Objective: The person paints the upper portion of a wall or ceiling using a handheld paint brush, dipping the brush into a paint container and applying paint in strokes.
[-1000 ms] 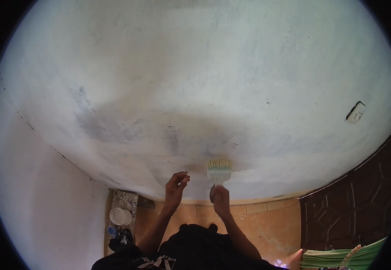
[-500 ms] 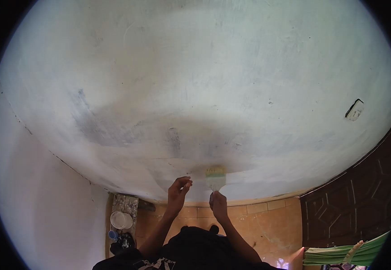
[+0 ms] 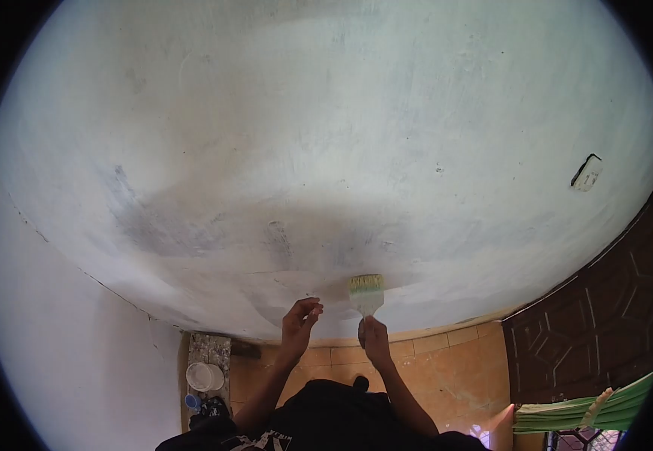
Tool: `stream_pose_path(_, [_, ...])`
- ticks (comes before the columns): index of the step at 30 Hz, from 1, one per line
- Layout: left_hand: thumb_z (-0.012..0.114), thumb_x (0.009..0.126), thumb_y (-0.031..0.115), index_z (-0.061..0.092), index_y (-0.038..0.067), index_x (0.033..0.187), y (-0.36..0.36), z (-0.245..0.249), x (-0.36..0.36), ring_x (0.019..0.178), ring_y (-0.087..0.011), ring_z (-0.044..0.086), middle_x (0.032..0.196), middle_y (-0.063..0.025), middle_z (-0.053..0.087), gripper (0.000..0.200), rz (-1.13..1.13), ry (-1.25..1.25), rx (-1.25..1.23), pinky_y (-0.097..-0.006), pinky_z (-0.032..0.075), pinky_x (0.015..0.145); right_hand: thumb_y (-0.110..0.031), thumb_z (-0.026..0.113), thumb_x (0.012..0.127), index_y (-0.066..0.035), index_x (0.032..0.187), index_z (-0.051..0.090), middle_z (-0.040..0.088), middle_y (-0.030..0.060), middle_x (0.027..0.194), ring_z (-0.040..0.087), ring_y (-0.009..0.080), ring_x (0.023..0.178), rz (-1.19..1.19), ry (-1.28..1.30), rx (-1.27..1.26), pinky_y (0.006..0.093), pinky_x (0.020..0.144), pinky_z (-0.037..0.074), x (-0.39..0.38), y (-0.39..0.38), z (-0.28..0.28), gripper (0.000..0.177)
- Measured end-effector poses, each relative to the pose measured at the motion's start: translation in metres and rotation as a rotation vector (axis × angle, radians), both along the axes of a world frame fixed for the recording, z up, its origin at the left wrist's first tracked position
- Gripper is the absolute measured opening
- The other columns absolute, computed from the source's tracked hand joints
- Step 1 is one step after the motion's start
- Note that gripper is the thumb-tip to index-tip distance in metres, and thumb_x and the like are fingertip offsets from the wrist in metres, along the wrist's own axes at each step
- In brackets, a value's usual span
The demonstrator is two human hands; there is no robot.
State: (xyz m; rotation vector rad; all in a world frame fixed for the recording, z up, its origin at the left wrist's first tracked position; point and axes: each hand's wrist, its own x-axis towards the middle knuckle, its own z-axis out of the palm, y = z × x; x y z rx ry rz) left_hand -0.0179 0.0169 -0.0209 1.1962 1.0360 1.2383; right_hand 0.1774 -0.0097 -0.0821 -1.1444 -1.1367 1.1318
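My right hand [image 3: 374, 340] is wrapped round the handle of a wide paintbrush [image 3: 367, 297]. The brush points upward, its pale, yellow-stained bristles overlapping the lower part of a whitish wall [image 3: 447, 98] in this view. My left hand [image 3: 299, 328] is raised beside it, to the left and apart from the brush. Its fingers are bent with the tips pinched together, and what they hold, if anything, is too small to make out. Grey, patchy smears mark the wall above both hands.
A speckled bench [image 3: 210, 347] at lower left bears a white tub [image 3: 204, 376] and a blue cup [image 3: 192, 401]. A switch plate [image 3: 587, 174] sits on the wall at right, above a dark panelled door [image 3: 567, 338]. Green curtain [image 3: 559, 419] hangs at lower right over orange floor tiles [image 3: 447, 372].
The paintbrush and my right hand have shifted slightly right, and the bristles show more sharply. My left hand stays nearly in place, still pinched. The view has tilted a little.
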Motion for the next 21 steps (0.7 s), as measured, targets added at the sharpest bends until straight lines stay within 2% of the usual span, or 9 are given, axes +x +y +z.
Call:
stream_pose_path(3, [0.057, 0.094, 0.016, 0.056, 0.004, 0.116, 0.003, -0.003, 0.002, 0.098, -0.0158, 0.059, 0.103, -0.0074, 0.062, 0.025, -0.007, -0.015, 0.001, -0.0300, 0.047, 0.085, -0.043, 0.035, 0.101, -0.011, 0.064, 0.036, 0.032, -0.0052, 0.052, 0.028, 0.0047, 0.043, 0.036, 0.019, 0.069, 0.0229, 0.039, 0.023, 0.001, -0.001, 0.053, 0.049])
stream_pose_path(6, [0.058, 0.093, 0.011, 0.056, 0.003, 0.116, 0.004, 0.001, 0.007, 0.098, -0.0156, 0.059, 0.103, -0.0081, 0.063, 0.024, -0.014, -0.016, -0.022, -0.0299, 0.045, 0.088, -0.030, 0.039, 0.102, -0.009, 0.067, 0.041, 0.035, -0.0042, 0.056, 0.033, 0.0058, 0.049, 0.010, 0.120, 0.100, 0.0235, 0.044, 0.026, 0.009, 0.019, 0.119, 0.041])
stream_pose_path(8, [0.058, 0.093, 0.011, 0.056, 0.003, 0.116, 0.005, 0.003, 0.011, 0.098, -0.0153, 0.059, 0.103, -0.0081, 0.063, 0.024, -0.021, -0.016, -0.030, -0.0298, 0.045, 0.088, -0.031, 0.039, 0.101, -0.009, 0.067, 0.042, 0.036, -0.0042, 0.056, 0.033, 0.0058, 0.051, 0.030, 0.169, 0.086, 0.0235, 0.046, 0.027, 0.015, 0.041, 0.132, 0.041])
stream_pose_path(10, [0.058, 0.093, 0.011, 0.056, 0.003, 0.115, 0.007, 0.007, 0.015, 0.098, -0.0153, 0.059, 0.103, -0.0083, 0.063, 0.024, -0.024, -0.044, -0.009, -0.0297, 0.045, 0.088, -0.032, 0.039, 0.101, -0.009, 0.067, 0.042, 0.037, -0.0041, 0.056, 0.034, 0.0060, 0.052, 0.031, 0.141, 0.090, 0.0237, 0.047, 0.028, 0.020, 0.049, 0.119, 0.041])
stream_pose_path(12, [0.058, 0.093, 0.010, 0.056, 0.003, 0.115, 0.011, 0.008, 0.016, 0.099, -0.0153, 0.059, 0.103, -0.0083, 0.063, 0.024, -0.022, -0.063, 0.015, -0.0297, 0.045, 0.088, -0.032, 0.038, 0.101, -0.009, 0.067, 0.041, 0.037, -0.0039, 0.057, 0.034, 0.0063, 0.052, 0.013, 0.033, 0.120, 0.0241, 0.047, 0.029, 0.023, 0.052, 0.070, 0.042])
stream_pose_path(13, [0.058, 0.093, 0.010, 0.056, 0.003, 0.115, 0.013, 0.007, 0.018, 0.099, -0.0153, 0.059, 0.103, -0.0083, 0.063, 0.024, -0.019, -0.071, 0.023, -0.0297, 0.045, 0.088, -0.044, 0.034, 0.101, -0.010, 0.066, 0.036, 0.032, -0.0043, 0.054, 0.029, 0.0054, 0.046, 0.004, 0.021, 0.165, 0.0244, 0.043, 0.023, 0.018, 0.046, 0.044, 0.049])
stream_pose_path(17, [0.057, 0.093, 0.010, 0.056, 0.002, 0.115, 0.013, 0.006, 0.022, 0.099, -0.0153, 0.058, 0.103, -0.0084, 0.063, 0.023, -0.009, -0.072, 0.023, -0.0297, 0.045, 0.088, -0.041, 0.035, 0.102, -0.011, 0.066, 0.037, 0.033, -0.0045, 0.053, 0.030, 0.0054, 0.043, 0.040, -0.125, 0.051, 0.0226, 0.039, 0.024, 0.020, 0.009, -0.001, 0.047])
stream_pose_path(18, [0.057, 0.093, 0.010, 0.056, 0.002, 0.115, 0.015, 0.005, 0.022, 0.099, -0.0152, 0.058, 0.103, -0.0084, 0.063, 0.023, -0.012, -0.066, 0.029, -0.0296, 0.045, 0.088, -0.040, 0.035, 0.102, -0.011, 0.067, 0.038, 0.033, -0.0043, 0.053, 0.030, 0.0051, 0.043, 0.087, 0.053, -0.046, 0.0219, 0.039, 0.024, 0.019, -0.004, 0.024, 0.046])
stream_pose_path(21, [0.057, 0.093, 0.010, 0.056, 0.002, 0.115, 0.015, 0.002, 0.027, 0.099, -0.0151, 0.058, 0.103, -0.0084, 0.063, 0.024, -0.034, -0.047, 0.031, -0.0296, 0.045, 0.087, -0.040, 0.037, 0.101, -0.010, 0.069, 0.039, 0.033, -0.0035, 0.053, 0.030, 0.0050, 0.043, 0.067, 0.100, 0.095, 0.0211, 0.039, 0.023, 0.028, 0.006, 0.070, 0.045])
